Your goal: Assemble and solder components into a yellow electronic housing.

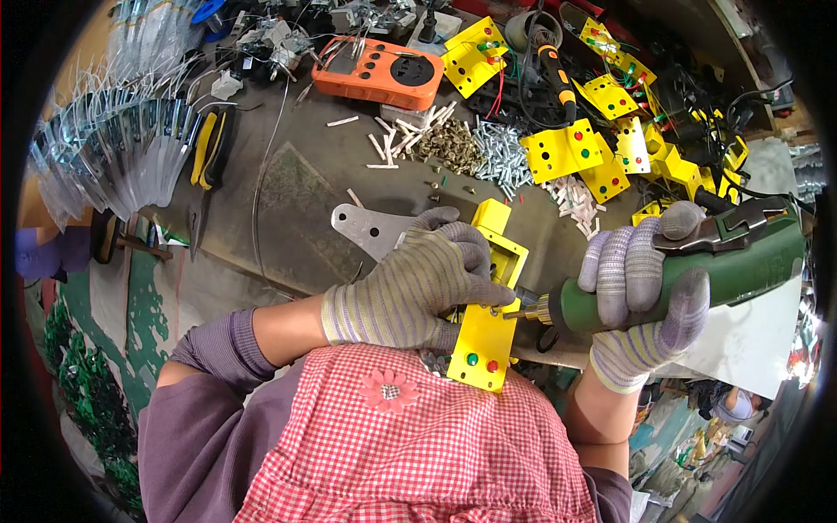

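My left hand (405,283), in a striped knit glove, is closed round a yellow metal bracket (482,338) with a green and a red button at its near end. The bracket is held just above my apron. In my gloved right hand (636,292) is a green power screwdriver (741,266), lying nearly level. Its bit (516,314) points left and meets the bracket's face beside my left fingertips; whether a screw sits under it is hidden. A flat silver metal plate (368,228) with holes sticks out behind my left hand.
Piles of brass screws (449,144), silver screws (501,157) and pale sleeves (575,202) lie on the bench. An orange multimeter (379,73) stands behind them. Several yellow brackets (562,150) with wires crowd the right. Yellow-black pliers (209,152) lie left, beside bundled bagged parts (113,157).
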Motion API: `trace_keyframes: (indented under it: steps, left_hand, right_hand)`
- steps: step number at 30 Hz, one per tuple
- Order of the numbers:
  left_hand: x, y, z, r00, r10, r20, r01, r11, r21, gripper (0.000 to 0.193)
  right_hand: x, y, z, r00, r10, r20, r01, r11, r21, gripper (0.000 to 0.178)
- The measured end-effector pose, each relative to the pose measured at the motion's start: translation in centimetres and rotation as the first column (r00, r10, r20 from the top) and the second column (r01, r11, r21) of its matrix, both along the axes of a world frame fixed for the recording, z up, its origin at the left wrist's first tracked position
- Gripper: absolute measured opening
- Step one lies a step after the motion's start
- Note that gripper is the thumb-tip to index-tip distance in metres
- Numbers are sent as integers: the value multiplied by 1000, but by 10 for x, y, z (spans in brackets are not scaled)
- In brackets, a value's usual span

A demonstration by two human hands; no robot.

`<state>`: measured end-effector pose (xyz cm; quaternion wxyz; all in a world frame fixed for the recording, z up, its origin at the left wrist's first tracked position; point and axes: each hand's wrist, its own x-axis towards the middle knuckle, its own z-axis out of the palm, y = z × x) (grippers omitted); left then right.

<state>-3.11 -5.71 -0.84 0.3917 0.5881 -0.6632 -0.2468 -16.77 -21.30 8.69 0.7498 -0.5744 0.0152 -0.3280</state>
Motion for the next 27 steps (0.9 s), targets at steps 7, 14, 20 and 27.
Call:
trace_keyframes:
  steps: [7,14,20,27]
  left_hand:
    - [-2,-2,-1,999,10,48,-9,1000,-23,49]
    - [-2,-2,3,999,12,31,-11,1000,-9,50]
    - [3,-2,2,1000,-1,23,0,999,46,56]
    - [-2,-4,-4,991,110,-75,-110,994,9,86]
  right_hand:
    - [2,-8,-5,995,96,35,-100,989,110,48]
    - [0,-5,1,996,85,-9,-83,988,130,59]
    - [11,-35,21,928,328,179,-338,941,30,76]
    - [38,1,41,979,206,-15,-205,978,31,83]
